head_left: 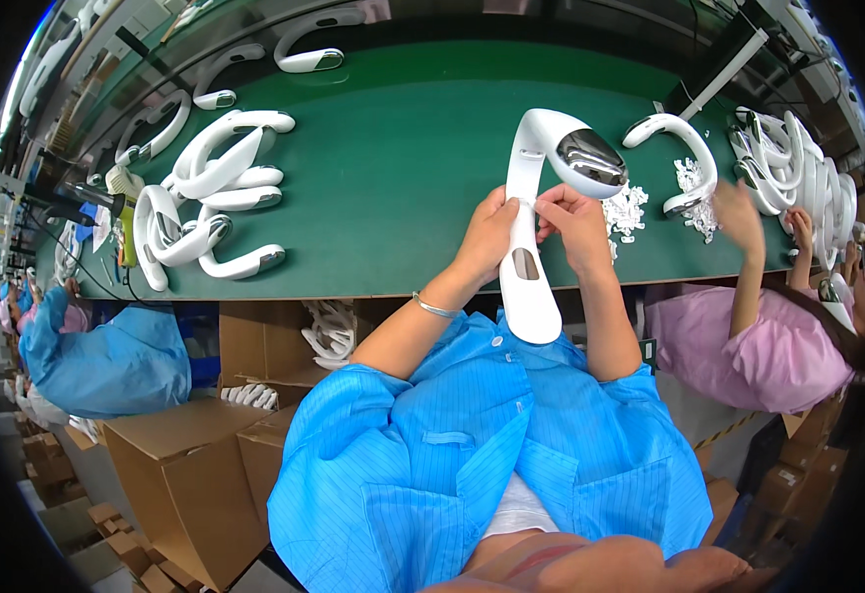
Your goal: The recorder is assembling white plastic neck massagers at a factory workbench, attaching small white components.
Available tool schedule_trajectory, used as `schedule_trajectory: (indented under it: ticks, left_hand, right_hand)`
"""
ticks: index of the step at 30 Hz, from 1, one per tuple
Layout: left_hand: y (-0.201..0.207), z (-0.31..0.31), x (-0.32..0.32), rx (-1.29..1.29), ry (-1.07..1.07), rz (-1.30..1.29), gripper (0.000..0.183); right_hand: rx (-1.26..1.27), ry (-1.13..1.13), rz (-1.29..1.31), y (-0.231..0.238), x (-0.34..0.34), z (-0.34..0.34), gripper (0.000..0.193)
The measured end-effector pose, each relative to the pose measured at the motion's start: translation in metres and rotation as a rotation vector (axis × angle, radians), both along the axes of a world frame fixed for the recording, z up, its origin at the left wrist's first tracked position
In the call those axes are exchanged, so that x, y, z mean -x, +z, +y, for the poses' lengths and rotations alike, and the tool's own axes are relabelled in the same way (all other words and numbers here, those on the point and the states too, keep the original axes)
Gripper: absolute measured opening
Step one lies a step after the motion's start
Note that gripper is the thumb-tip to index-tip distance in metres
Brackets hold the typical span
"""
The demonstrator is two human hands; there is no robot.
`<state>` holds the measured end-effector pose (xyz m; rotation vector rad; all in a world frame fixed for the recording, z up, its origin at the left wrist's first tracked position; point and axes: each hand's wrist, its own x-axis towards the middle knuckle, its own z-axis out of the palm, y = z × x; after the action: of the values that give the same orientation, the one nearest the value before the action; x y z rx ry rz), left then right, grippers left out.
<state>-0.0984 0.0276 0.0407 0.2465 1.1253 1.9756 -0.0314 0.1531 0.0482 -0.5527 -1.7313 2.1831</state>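
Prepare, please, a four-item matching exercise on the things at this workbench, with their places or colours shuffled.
Things:
1. Bracelet
2. Tabletop
3. Garment of the co-worker at right
4. Curved white device nearest the person

Places or colours:
A. pink
B. between the left hand and right hand
C. around the left wrist
D. green

Pairs: 1-C, 2-D, 3-A, 4-B

Open green worktop [383,158] lies left of the held white device [522,232]. Curved units [235,163] block the far left; small pieces [626,210] and a co-worker's arm [747,287] obstruct the right.
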Motion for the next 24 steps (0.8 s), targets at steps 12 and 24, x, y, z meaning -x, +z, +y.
schedule_trajectory:
  ticks: [12, 24]
  left_hand:
    - [-0.008, -0.002, -0.004, -0.064, 0.046, 0.02, 0.041]
    - [-0.004, -0.002, -0.009, -0.122, 0.033, 0.111, 0.043]
  right_hand:
    - [-0.583, 0.015, 0.013, 0.003, -0.005, -0.014, 0.019]
    - [-0.268, -0.03, 0.063, -0.004, -0.009, -0.013, 0.009]
